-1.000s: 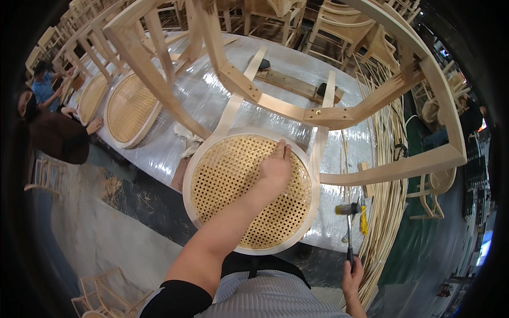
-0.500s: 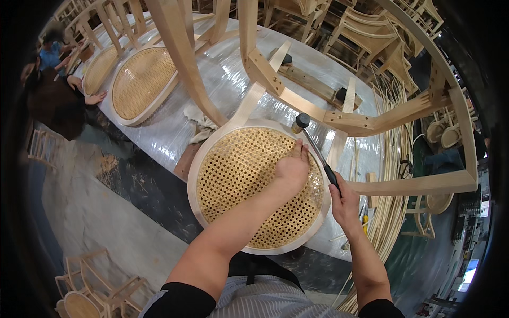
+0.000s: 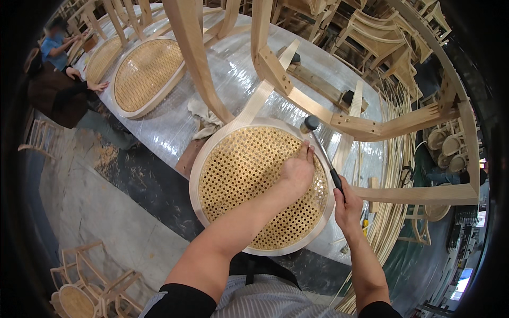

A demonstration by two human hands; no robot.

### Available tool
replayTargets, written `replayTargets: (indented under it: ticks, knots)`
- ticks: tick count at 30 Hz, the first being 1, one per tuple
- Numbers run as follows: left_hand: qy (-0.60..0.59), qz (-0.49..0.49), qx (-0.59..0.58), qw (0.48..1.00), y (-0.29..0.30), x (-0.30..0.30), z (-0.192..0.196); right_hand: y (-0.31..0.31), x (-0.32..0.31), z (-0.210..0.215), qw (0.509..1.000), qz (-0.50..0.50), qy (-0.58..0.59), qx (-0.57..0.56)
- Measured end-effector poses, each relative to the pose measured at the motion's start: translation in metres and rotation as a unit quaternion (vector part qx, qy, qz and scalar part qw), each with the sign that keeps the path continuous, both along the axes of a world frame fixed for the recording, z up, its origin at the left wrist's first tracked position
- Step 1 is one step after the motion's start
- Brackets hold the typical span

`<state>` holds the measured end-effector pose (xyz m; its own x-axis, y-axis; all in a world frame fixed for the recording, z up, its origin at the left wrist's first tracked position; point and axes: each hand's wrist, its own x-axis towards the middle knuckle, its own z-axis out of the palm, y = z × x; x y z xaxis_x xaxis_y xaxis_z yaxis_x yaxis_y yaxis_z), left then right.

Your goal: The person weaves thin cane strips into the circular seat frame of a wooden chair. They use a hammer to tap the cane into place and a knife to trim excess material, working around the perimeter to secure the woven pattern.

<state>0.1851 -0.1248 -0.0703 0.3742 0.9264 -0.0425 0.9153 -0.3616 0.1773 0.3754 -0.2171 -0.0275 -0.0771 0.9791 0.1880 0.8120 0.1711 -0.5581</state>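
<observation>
**Hammer at the rim of a cane seat**

On the tabletop [image 3: 249,79], wrapped in clear plastic, an upturned chair lies with its round cane seat [image 3: 249,185] toward us and its pale wooden legs [image 3: 191,47] rising over the work, crossing above the seat's far edge. A crumpled rag [image 3: 204,119] lies just beside the seat's far left rim. Further left sit two more cane seats [image 3: 146,74], where another person [image 3: 55,45] leans in. Bundles of cane strips [image 3: 392,175] hang off the right edge.

Our left hand [image 3: 297,172] lies flat on the weave, fingers pressed against the seat's far right rim, holding nothing. Our right hand [image 3: 347,199] is closed around the dark handle of a hammer [image 3: 321,148], whose head sits just above the rim, right beside the left fingertips.
</observation>
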Motion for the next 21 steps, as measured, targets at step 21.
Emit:
replayTargets:
  ticks: [21]
  knots:
    - [-0.007,0.011,-0.048,0.999,0.004,0.001,0.004,0.004,0.002,0.005,1.000,0.013,-0.023,-0.009]
